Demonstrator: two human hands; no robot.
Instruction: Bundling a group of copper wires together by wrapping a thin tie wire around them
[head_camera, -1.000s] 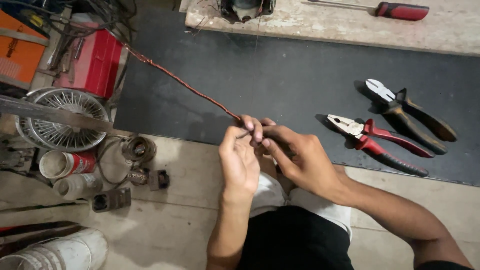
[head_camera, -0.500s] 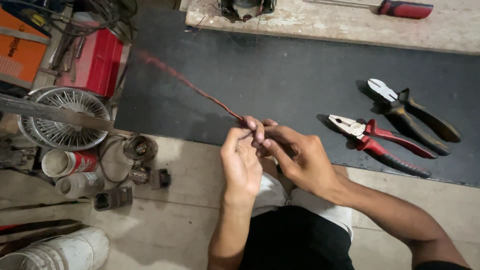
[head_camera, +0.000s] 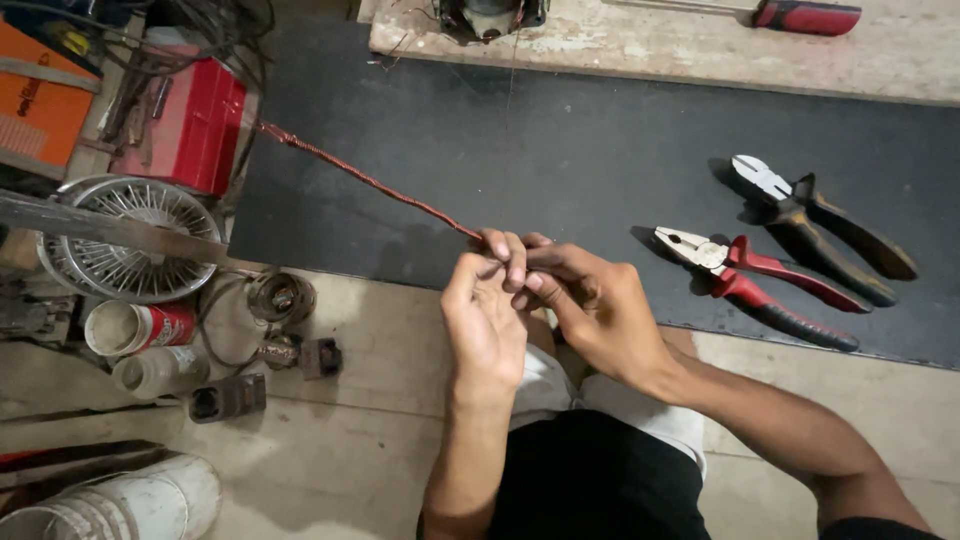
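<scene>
A long twisted strand of copper-red wire (head_camera: 365, 180) runs taut from the upper left, near a red box (head_camera: 195, 125), down to my hands at the centre. My left hand (head_camera: 485, 310) pinches the wire's near end between thumb and fingertips. My right hand (head_camera: 590, 305) meets it from the right, its fingers closed on the same end. Both hands hover over the near edge of a dark mat (head_camera: 560, 150).
Red-handled pliers (head_camera: 755, 285) and dark-handled side cutters (head_camera: 815, 225) lie on the mat at right. A red-handled screwdriver (head_camera: 800, 15) rests on the wooden board (head_camera: 640, 50) beyond. At left are a wire fan guard (head_camera: 125, 240), cans, small parts, an orange case (head_camera: 40, 105) and a white bucket (head_camera: 130, 500).
The hands stay in place, fingers shifting slightly on the wire's end. The wire blurred half a second ago, as if spinning or shaking, and is sharp and taut now.
</scene>
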